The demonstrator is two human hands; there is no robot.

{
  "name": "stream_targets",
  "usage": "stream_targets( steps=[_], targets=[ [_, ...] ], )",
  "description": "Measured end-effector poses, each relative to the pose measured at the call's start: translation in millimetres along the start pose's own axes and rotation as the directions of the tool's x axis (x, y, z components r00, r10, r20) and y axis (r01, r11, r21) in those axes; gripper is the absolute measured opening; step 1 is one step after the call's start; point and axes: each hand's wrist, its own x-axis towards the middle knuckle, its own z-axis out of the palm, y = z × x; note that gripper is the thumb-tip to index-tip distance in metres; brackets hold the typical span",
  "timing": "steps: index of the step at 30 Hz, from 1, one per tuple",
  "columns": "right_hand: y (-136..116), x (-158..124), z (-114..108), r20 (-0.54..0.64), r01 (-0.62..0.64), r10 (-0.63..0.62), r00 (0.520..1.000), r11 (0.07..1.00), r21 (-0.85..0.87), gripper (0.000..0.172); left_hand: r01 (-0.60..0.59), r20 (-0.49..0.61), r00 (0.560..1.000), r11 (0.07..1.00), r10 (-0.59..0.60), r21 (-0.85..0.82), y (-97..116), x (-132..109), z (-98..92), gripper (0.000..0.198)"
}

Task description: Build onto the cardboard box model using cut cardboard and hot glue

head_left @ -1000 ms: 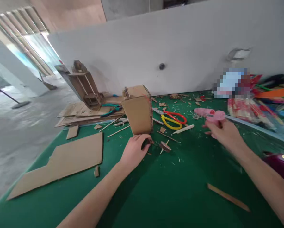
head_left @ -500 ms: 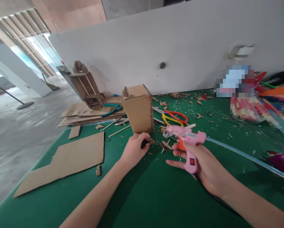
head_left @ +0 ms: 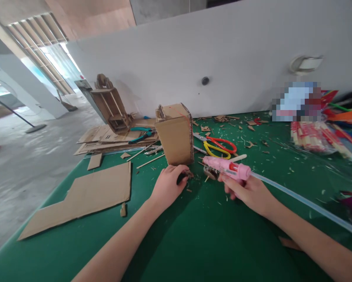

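Just in front of the cardboard box (head_left: 174, 137), our left hand (head_left: 169, 184) curls at a small brown piece (head_left: 190, 173); whether it's gripped, we cannot tell. Right of the box, our right hand (head_left: 248, 192) holds a glue gun (head_left: 225, 166) near a small wheel (head_left: 210, 173). The box looks assembled; piece and wheel seem not yet attached.

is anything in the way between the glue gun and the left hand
Nothing visible blocks the gap between the pink glue gun, held in the right hand, and the left hand. A small cardboard wheel is close by, partly covered by the gun in this view.
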Motion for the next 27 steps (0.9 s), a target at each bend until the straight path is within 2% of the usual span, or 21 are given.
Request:
stream_targets(
  steps=[4, 7, 9, 11, 14, 17, 21, 25, 27],
  targets=[
    [-0.5, -5.1, -12.3, 0.199, -0.040, 0.075, 0.977, 0.984, -0.174, 0.038, -0.002, -0.040, 0.999, 0.999, 0.001, -0.035, -2.0, -0.4, 0.5, 0.025],
    [1.1, -6.0, -14.6, 0.242, -0.084, 0.133, 0.961, 0.976, -0.200, 0.043, 0.000, -0.054, 0.999, 0.999, -0.002, -0.044, -2.3, -0.9, 0.5, 0.025],
    [2.7, -6.3, -12.7, 0.247, -0.085, 0.102, 0.964, 0.993, -0.077, 0.045, 0.007, -0.062, 0.998, 0.999, -0.010, -0.045, -2.3, -1.3, 0.9, 0.025],
    [2.9, -7.2, -7.7, 0.222, -0.069, 0.035, 0.974, 0.987, 0.148, 0.046, 0.019, -0.067, 0.997, 0.999, -0.023, -0.051, -2.5, -1.7, 1.6, 0.025],
    [-1.0, -10.2, 5.2, 0.136, -0.009, -0.060, 0.989, 0.888, 0.460, 0.042, 0.043, -0.078, 0.996, 0.997, -0.048, -0.069, -3.1, -1.6, 2.2, 0.024],
    [-6.3, -11.2, 19.1, 0.098, 0.034, -0.110, 0.989, 0.816, 0.577, 0.037, 0.070, -0.094, 0.993, 0.995, -0.076, -0.069, -3.1, -1.2, 1.5, 0.024],
    [-5.9, -3.3, 24.2, 0.076, 0.053, -0.091, 0.993, 0.912, 0.406, 0.038, 0.081, -0.079, 0.993, 0.994, -0.087, -0.078, -1.1, -1.6, -0.6, 0.024],
    [2.3, 3.3, 11.5, 0.046, 0.083, -0.095, 0.994, 0.972, 0.222, 0.041, 0.071, -0.055, 0.996, 0.993, -0.077, -0.097, 0.5, -2.2, -1.8, 0.022],
    [5.8, 1.9, 4.7, 0.106, 0.063, -0.079, 0.991, 0.988, 0.144, 0.043, 0.074, -0.045, 0.996, 0.992, -0.079, -0.103, 0.3, -2.1, -2.0, 0.023]
  ],
)
